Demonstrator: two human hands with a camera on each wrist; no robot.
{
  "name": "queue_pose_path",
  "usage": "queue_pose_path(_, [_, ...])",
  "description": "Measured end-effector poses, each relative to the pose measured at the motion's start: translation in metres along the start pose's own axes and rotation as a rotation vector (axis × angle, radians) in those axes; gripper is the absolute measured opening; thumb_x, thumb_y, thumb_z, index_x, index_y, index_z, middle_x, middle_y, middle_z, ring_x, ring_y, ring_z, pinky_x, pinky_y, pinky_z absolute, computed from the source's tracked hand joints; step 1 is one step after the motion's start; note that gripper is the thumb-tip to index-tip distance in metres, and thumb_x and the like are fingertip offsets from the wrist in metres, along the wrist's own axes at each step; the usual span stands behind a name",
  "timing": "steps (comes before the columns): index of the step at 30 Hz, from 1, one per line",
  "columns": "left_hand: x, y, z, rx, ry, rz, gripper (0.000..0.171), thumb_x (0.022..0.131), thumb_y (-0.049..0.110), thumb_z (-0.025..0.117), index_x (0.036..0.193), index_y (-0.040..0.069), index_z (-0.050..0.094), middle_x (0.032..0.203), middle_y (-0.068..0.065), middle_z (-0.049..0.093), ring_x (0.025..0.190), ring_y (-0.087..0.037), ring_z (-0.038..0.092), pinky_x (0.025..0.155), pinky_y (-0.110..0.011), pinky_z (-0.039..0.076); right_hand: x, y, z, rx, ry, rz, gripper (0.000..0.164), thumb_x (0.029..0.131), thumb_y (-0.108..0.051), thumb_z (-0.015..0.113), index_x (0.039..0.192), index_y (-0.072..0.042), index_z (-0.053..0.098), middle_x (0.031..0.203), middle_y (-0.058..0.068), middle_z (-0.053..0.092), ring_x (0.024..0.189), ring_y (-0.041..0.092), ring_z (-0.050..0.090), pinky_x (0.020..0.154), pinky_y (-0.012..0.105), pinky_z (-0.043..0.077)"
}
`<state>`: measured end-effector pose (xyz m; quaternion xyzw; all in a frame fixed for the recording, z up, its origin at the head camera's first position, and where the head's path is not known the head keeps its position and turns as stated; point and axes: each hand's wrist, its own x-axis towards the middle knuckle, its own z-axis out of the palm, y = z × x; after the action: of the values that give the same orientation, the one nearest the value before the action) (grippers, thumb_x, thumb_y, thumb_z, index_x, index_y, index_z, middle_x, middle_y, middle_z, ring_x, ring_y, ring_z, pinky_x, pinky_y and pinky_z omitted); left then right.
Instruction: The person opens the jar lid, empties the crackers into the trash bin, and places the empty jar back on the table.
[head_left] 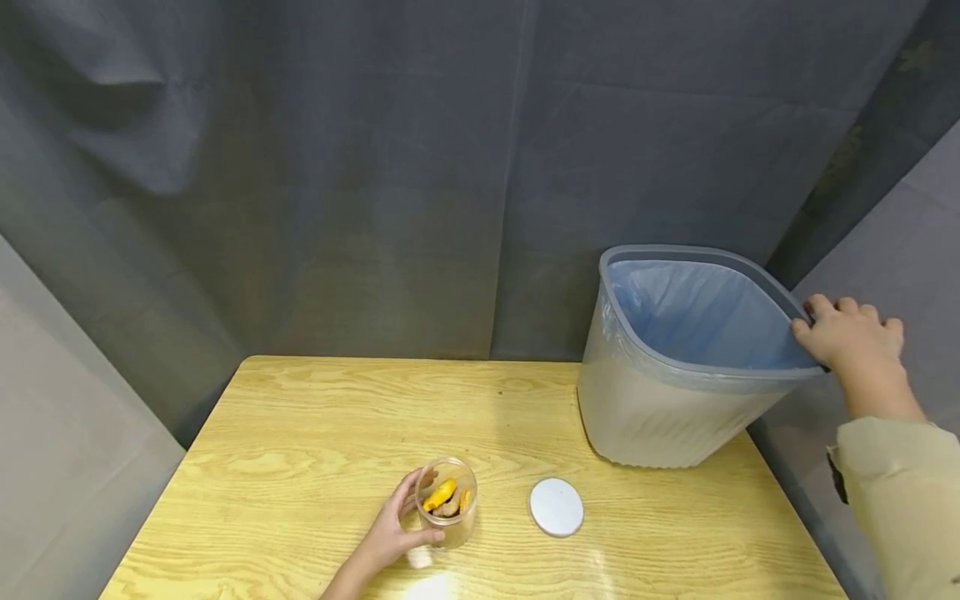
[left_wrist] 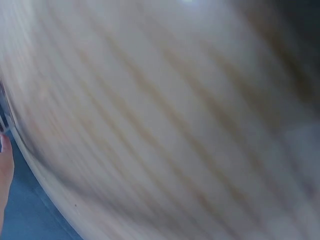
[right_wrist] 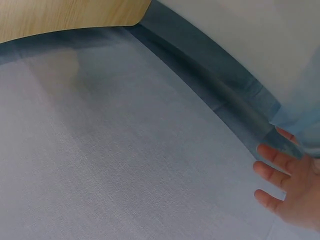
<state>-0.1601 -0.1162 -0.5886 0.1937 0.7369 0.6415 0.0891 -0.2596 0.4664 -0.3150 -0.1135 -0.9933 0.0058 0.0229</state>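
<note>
In the head view my left hand grips a clear plastic jar on the table, thumb at the front and fingers behind it. Inside the jar lie a few small yellow pieces and brown ones. Only a sliver of that hand shows in the left wrist view. My right hand holds the right corner of the rim of a grey trash bin lined with a bluish bag. In the right wrist view several fingers are spread beside the bin, with the thumb mostly hidden.
A round white lid lies flat on the wooden table, between the jar and the bin. Dark grey cloth hangs behind the table. Lighter panels stand at both sides. The bin is near the table's right edge.
</note>
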Motion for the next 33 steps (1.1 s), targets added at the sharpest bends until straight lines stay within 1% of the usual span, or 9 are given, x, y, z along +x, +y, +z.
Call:
queue_pose_path(7, [-0.004, 0.002, 0.002, -0.001, 0.015, 0.008, 0.078, 0.076, 0.01, 0.072, 0.141, 0.016, 0.028, 0.142, -0.013, 0.035, 0.131, -0.038, 0.025, 0.101, -0.059, 0.028, -0.002, -0.002, 0.002, 0.006, 0.003, -0.003, 0.053, 0.095, -0.037, 0.029, 0.127, 0.005, 0.026, 0.121, 0.038, 0.021, 0.106, 0.056, 0.018, 0.084, 0.07, 0.019])
queue_pose_path(10, [-0.004, 0.002, 0.003, -0.001, 0.022, 0.007, 0.08, 0.075, 0.01, 0.072, 0.141, 0.019, 0.027, 0.142, -0.013, 0.034, 0.131, -0.037, 0.025, 0.102, -0.057, 0.026, -0.003, -0.002, 0.002, 0.021, 0.011, -0.031, 0.054, 0.095, -0.037, 0.029, 0.128, 0.005, 0.026, 0.121, 0.039, 0.021, 0.105, 0.056, 0.018, 0.084, 0.071, 0.019])
queue_pose_path(12, [-0.004, 0.003, 0.006, 0.0, 0.027, 0.013, 0.082, 0.074, 0.01, 0.073, 0.141, 0.019, 0.026, 0.142, -0.014, 0.033, 0.131, -0.037, 0.025, 0.102, -0.057, 0.026, -0.004, -0.003, 0.001, 0.026, 0.012, -0.038, 0.054, 0.095, -0.037, 0.03, 0.128, 0.005, 0.025, 0.121, 0.039, 0.021, 0.105, 0.056, 0.018, 0.083, 0.071, 0.018])
queue_pose_path(15, [-0.004, 0.004, 0.009, 0.004, 0.041, 0.003, 0.087, 0.072, 0.01, 0.075, 0.141, 0.019, 0.024, 0.142, -0.013, 0.032, 0.132, -0.036, 0.023, 0.103, -0.057, 0.024, -0.007, -0.003, 0.0, 0.033, 0.014, -0.052, 0.056, 0.095, -0.038, 0.03, 0.13, 0.005, 0.024, 0.122, 0.039, 0.02, 0.106, 0.057, 0.017, 0.083, 0.071, 0.017])
queue_pose_path(19, [-0.003, 0.003, 0.013, 0.023, 0.063, -0.014, 0.092, 0.07, 0.012, 0.078, 0.142, 0.019, 0.02, 0.143, -0.011, 0.03, 0.134, -0.038, 0.02, 0.104, -0.062, 0.019, -0.008, -0.004, 0.0, 0.019, 0.014, -0.03, 0.055, 0.095, -0.036, 0.03, 0.131, 0.006, 0.023, 0.123, 0.039, 0.02, 0.107, 0.056, 0.017, 0.085, 0.071, 0.018])
queue_pose_path(24, [-0.002, 0.002, 0.015, 0.028, 0.075, 0.002, 0.092, 0.069, 0.014, 0.079, 0.141, 0.018, 0.021, 0.142, -0.013, 0.031, 0.132, -0.039, 0.023, 0.102, -0.066, 0.018, -0.007, -0.005, 0.002, -0.004, 0.014, 0.009, 0.051, 0.095, -0.033, 0.032, 0.128, 0.006, 0.025, 0.121, 0.038, 0.021, 0.107, 0.055, 0.018, 0.085, 0.07, 0.02])
queue_pose_path(30, [0.0, -0.001, 0.015, 0.035, 0.071, 0.026, 0.092, 0.067, 0.015, 0.081, 0.14, 0.02, 0.024, 0.141, -0.012, 0.033, 0.13, -0.038, 0.027, 0.102, -0.065, 0.021, -0.007, -0.006, 0.001, -0.006, 0.021, 0.003, 0.05, 0.095, -0.032, 0.032, 0.127, 0.006, 0.025, 0.121, 0.038, 0.021, 0.108, 0.056, 0.017, 0.086, 0.07, 0.019])
queue_pose_path(33, [0.001, -0.003, 0.014, 0.038, 0.067, 0.019, 0.092, 0.066, 0.013, 0.081, 0.14, 0.023, 0.026, 0.141, -0.01, 0.035, 0.131, -0.035, 0.027, 0.102, -0.064, 0.021, -0.007, -0.006, 0.001, -0.006, 0.016, 0.007, 0.05, 0.095, -0.032, 0.033, 0.127, 0.006, 0.026, 0.121, 0.038, 0.021, 0.108, 0.056, 0.017, 0.086, 0.07, 0.019])
